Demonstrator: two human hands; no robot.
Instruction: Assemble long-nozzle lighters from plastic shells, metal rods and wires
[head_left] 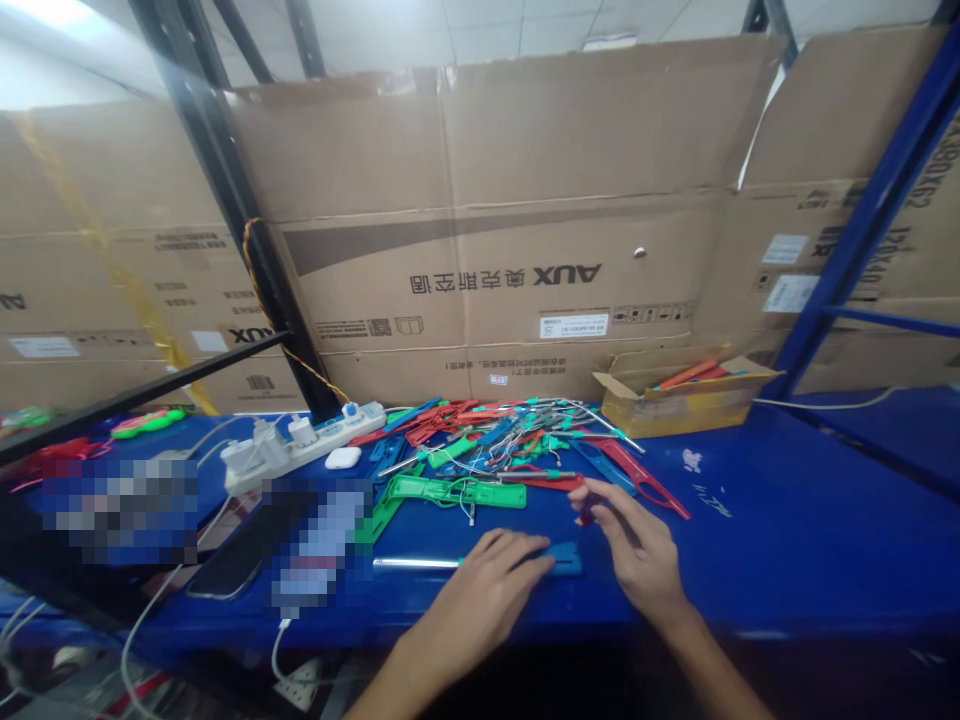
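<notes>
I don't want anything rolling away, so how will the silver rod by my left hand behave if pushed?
The silver rod looks like slim metal, so it will probably stay stiff. Its smooth shine suggests it may be slippery. It looks round and could roll, though your left hand hides one end.

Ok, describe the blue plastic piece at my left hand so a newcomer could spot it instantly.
Find the blue tabletop, then your left hand, in front of the tangled plastic pile. The blue plastic piece sticks out from under that hand, toward the right hand. Unlike the pile's blue pieces, it lies apart.
</notes>
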